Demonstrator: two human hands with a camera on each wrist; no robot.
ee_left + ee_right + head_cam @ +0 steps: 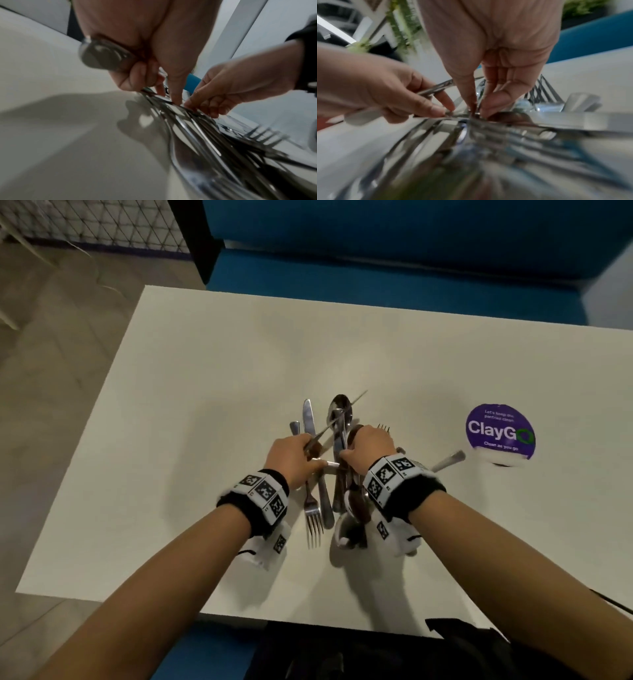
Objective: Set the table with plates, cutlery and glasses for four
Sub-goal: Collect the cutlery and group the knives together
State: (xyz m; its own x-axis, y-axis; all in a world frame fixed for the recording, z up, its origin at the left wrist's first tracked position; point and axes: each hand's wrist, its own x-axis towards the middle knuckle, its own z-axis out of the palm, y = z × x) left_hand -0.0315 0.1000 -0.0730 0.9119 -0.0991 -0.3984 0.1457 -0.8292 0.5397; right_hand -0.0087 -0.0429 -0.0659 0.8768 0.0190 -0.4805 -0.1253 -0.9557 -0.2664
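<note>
On the white table (178, 378) my left hand (291, 453) grips a knife (337, 414), my right hand (371, 445) pinches into the cutlery pile (322, 494); I should lift pieces singly, untangled.

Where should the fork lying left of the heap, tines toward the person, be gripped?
Probably by the slim neck just behind the tines of the fork, pinched from above and from its left side: its handle runs under the left hand, while a knife handle lies close on its right.

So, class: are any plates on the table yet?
No: the table holds only a cutlery pile and a purple sticker.
</note>
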